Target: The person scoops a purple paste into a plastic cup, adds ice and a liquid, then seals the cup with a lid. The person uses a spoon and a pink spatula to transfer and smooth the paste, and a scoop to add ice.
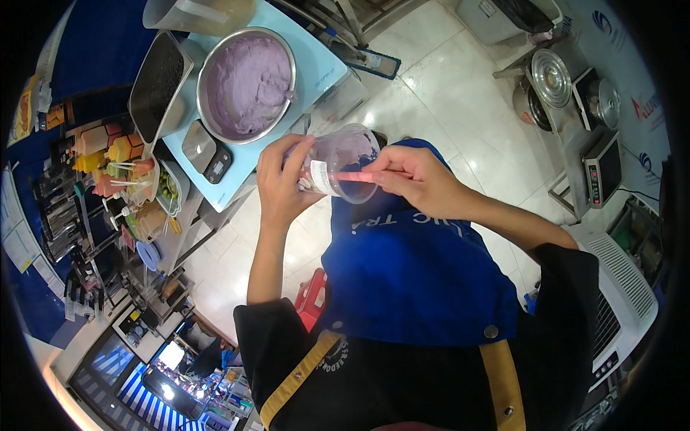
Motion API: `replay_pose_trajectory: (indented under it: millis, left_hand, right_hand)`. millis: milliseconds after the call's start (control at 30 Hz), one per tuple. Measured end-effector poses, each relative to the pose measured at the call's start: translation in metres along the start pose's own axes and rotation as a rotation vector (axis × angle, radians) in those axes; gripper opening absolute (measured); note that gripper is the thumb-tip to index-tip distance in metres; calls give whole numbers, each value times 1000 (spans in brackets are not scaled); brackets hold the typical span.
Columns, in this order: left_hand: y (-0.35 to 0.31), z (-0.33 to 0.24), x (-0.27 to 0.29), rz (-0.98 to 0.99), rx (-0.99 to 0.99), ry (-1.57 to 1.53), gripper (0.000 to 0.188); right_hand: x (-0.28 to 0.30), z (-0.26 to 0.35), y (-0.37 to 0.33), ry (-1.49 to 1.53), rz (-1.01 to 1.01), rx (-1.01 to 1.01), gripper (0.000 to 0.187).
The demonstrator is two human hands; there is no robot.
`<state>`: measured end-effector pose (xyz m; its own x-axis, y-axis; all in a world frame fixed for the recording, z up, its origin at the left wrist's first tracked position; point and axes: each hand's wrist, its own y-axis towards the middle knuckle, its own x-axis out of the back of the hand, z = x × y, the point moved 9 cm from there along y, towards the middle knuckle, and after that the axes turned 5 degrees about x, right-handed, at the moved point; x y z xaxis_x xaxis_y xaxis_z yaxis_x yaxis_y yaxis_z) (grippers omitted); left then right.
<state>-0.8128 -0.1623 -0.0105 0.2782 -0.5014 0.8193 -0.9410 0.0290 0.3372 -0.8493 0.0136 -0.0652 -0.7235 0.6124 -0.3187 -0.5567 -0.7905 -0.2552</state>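
Observation:
My left hand (279,179) is wrapped round a clear plastic cup (349,141) with a white label, tilted with its mouth toward my right hand. Purple residue clings to the inside of the cup. Between the fingers of my right hand (424,179) is the handle of a slim pink utensil (352,176). Its far end is at the cup, and I cannot make out whether it is a spoon or a spatula. Past my left hand, a steel bowl (287,54) of purple whipped cream (248,82) stands on a light blue board (320,68).
Beside the bowl lie a small digital scale (208,151) and a deep pan (159,86) with dark contents. A clear pitcher (198,14) stands at the far end. Squeeze bottles (108,147) line the left side. At right are lidded pots (552,77) and another scale (602,172).

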Motion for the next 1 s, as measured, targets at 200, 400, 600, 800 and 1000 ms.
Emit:
replay_pose_trajectory:
  millis: [200,400,600,800,1000]
  left_hand:
    - [-23,-4,-15,128,60,-49,87]
    - [-40,2,-4,164,141,-48,82]
    - [-60,58,33,110,253,-63,84]
    - [-122,168,70,-145,589,-288,91]
    - [-176,282,112,-673,710,-383,95]
  right_hand:
    - [6,-33,-25,168,-15,-51,17]
    - [5,-58,-37,308,20,-197,19]
    - [-6,-56,-10,312,4,-256,21]
    - [-45,-31,57,390,-38,-290,21]
    - [-22,30,141,92,-346,-3,21]
